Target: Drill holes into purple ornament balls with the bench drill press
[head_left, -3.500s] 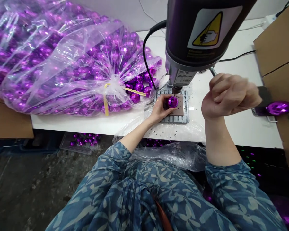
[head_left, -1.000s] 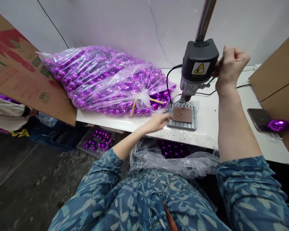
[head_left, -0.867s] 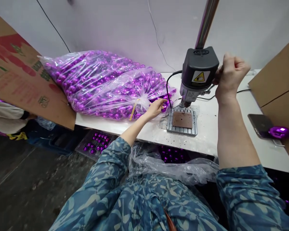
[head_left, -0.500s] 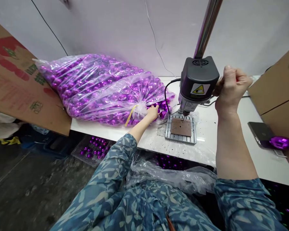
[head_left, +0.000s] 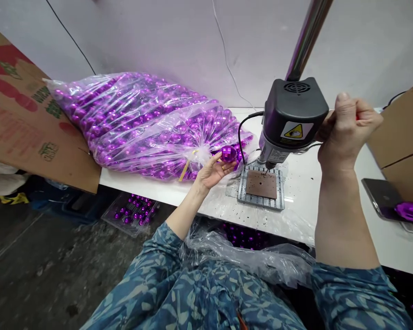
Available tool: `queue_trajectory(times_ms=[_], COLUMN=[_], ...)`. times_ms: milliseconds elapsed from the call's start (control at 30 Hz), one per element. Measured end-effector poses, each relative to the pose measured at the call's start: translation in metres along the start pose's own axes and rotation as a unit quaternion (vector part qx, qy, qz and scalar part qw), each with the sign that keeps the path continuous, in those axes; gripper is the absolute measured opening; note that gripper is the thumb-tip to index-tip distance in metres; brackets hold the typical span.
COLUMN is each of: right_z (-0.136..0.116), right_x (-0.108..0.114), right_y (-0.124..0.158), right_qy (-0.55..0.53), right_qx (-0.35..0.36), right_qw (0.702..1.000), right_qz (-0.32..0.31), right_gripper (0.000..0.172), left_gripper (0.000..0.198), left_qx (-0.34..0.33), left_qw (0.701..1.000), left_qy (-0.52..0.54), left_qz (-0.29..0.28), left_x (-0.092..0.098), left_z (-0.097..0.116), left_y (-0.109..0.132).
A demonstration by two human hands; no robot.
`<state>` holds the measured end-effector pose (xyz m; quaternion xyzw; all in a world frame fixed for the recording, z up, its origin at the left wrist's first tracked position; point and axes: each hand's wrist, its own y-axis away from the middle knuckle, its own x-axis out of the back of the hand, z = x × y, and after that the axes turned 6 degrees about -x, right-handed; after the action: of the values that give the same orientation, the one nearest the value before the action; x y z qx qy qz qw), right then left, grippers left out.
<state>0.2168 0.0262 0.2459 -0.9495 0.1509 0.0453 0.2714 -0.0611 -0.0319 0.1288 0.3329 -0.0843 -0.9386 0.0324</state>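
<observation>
A shiny purple faceted ball (head_left: 228, 154) rests in the fingers of my left hand (head_left: 211, 173), palm turned up, just outside the mouth of a big clear plastic bag (head_left: 151, 128) full of similar balls. My right hand (head_left: 347, 126) is closed at the right side of the bench drill press (head_left: 296, 110); a bit of red shows between its fingers, most likely the feed handle's knob, the rest being hidden. Below the chuck, a brown plate (head_left: 261, 184) with a small hole lies on the slotted metal base (head_left: 242, 195). Dark shavings are scattered around it.
At the left a printed cardboard box (head_left: 37, 119) leans by the bag, and a bin of purple balls (head_left: 137, 211) stands on the floor. A phone (head_left: 380, 199) and a purple ornament (head_left: 411, 211) lie right. Clear plastic film (head_left: 261, 261) hangs along the front edge.
My left hand has drawn back from the bag's mouth and turned palm up with a purple ball in its fingers. My right hand stays closed beside the drill press. The view has shifted slightly.
</observation>
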Motion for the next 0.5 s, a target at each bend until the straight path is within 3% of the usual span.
queue_trajectory(times_ms=[67,167,500], right_z=[0.000,0.001,0.001], right_x=[0.001,0.002,0.002], right_y=[-0.001,-0.001,-0.002], right_qy=[0.004,0.011,0.022], right_qx=[0.001,0.006,0.007], right_qw=[1.000,1.000,1.000], right_qz=[0.000,0.001,-0.002], right_gripper=[0.065,0.066,0.066], left_gripper=[0.034,0.043,0.041], left_qx=[0.037,0.067,0.146], left_qw=[0.998,0.993,0.984], left_qy=[0.054,0.095,0.098], left_qz=[0.002,0.005,0.001], left_x=[-0.007,-0.015,-0.017], left_z=[0.000,-0.006,-0.027], left_y=[0.005,0.008,0.020])
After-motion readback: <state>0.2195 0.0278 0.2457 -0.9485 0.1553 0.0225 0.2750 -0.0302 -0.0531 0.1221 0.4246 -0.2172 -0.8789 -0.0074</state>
